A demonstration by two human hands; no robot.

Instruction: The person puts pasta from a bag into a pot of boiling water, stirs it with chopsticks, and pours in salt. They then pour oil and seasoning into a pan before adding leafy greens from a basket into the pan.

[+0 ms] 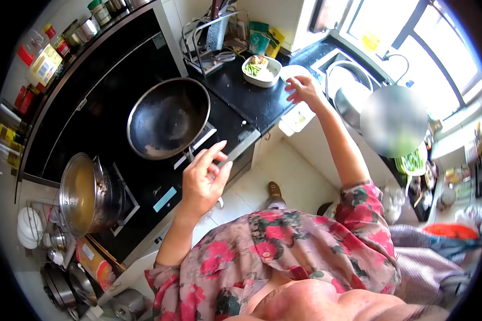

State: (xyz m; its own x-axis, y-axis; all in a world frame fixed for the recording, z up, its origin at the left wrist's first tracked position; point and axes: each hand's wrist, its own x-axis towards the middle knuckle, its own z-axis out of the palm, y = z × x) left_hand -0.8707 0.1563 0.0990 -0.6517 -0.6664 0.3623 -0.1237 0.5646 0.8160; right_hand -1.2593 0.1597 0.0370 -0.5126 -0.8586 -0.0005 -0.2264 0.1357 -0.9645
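With fingers loosely spread, right hand (pixel 305 90) beside plate (pixel 293 70), left hand (pixel 201 181) near wok (pixel 170 116), we apparently reach, a move requiring controlled grip.

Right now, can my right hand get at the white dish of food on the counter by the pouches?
Probably yes. The right hand is close to the white dish, fingers spread, and nothing tall seems to stand between; the green pouch and yellow pouch sit beyond it.
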